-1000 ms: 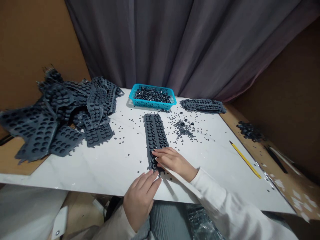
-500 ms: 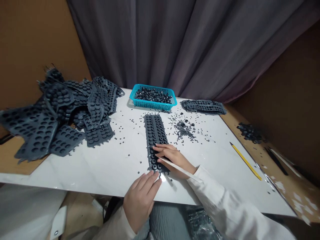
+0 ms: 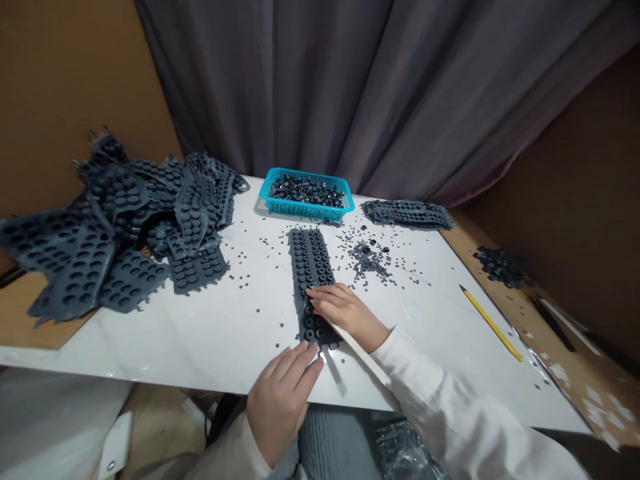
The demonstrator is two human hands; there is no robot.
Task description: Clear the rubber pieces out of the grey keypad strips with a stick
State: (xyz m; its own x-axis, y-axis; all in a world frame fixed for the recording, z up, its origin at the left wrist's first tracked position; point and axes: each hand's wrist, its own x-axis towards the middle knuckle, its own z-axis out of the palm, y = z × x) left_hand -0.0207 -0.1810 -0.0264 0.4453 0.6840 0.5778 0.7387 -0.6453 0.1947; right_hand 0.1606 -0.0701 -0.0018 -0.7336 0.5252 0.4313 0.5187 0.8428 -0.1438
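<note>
Grey curtain (image 3: 310, 80) between brown panels (image 3: 75, 73)

Small workshop corner with grey curtain (image 3: 310, 87), heaped moulded sheets (image 3: 130, 200), and basket (image 3: 305, 210) of small dark parts (image 3: 307, 191)

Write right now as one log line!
left hand: at near end of gray studded strip | right hand: over strip, holding white stick | turquoise basket: small black parts inside

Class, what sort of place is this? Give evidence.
Probably a workshop bench: a dark grey studded rectangular sheet lies under the right hand, near a turquoise plastic basket of small black parts and a heap of similar sheets.
</note>
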